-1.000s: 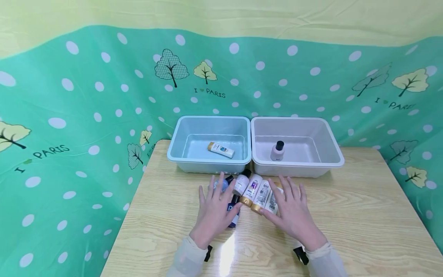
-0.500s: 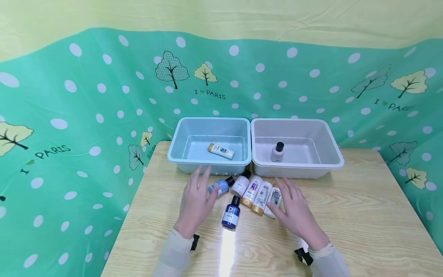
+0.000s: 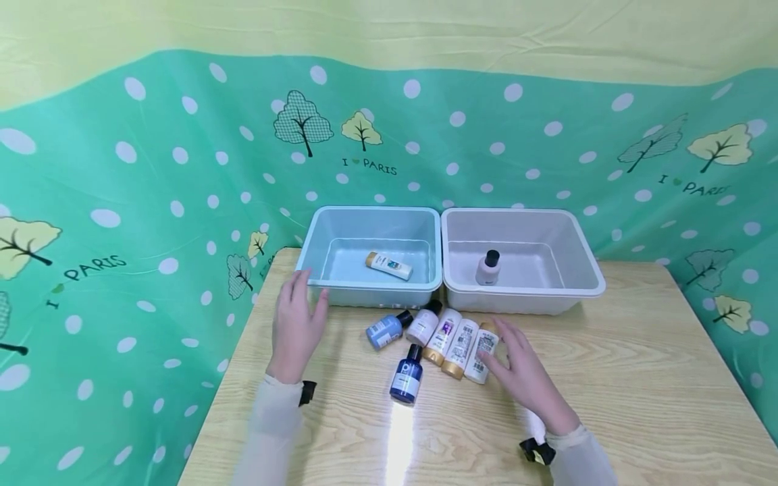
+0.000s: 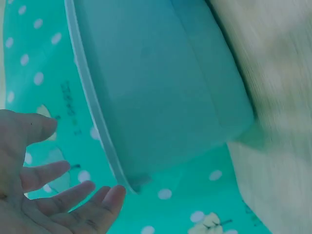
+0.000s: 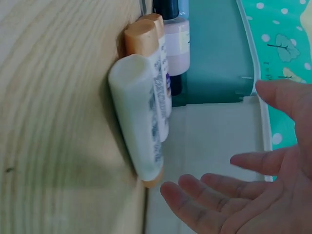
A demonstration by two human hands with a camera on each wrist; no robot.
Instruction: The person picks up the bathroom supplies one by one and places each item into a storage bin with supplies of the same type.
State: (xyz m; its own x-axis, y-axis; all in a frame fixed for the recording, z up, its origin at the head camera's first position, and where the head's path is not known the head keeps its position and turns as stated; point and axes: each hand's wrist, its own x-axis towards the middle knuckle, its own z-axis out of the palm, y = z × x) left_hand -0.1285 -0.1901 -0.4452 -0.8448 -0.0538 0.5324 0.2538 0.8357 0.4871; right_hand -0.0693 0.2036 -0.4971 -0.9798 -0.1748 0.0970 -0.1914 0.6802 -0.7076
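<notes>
My left hand (image 3: 295,329), fingers spread, is at the front left corner of the light blue bin (image 3: 377,295); its fingertips overlap the rim in the head view. My right hand (image 3: 527,368) hovers empty beside the rightmost white bottle with a gold cap (image 3: 481,356). To that bottle's left lie two similar white gold-capped bottles, one with a barcode label (image 3: 460,347) and one with a purple label (image 3: 442,336). A pale bottle with a black cap (image 3: 422,327) and a blue bottle (image 3: 385,331) lie further left. A dark blue bottle (image 3: 406,375) lies nearer me.
A pale grey-lilac bin (image 3: 516,302) stands right against the blue one, holding a pinkish bottle with a black cap (image 3: 487,270). Inside the blue bin lies a white gold-capped bottle (image 3: 389,265). Behind the wooden table (image 3: 644,378) hangs a green dotted cloth (image 3: 486,135).
My left hand has moved left from over the bottles to the blue bin's corner, uncovering the blue and dark blue bottles. My right hand has shifted slightly right.
</notes>
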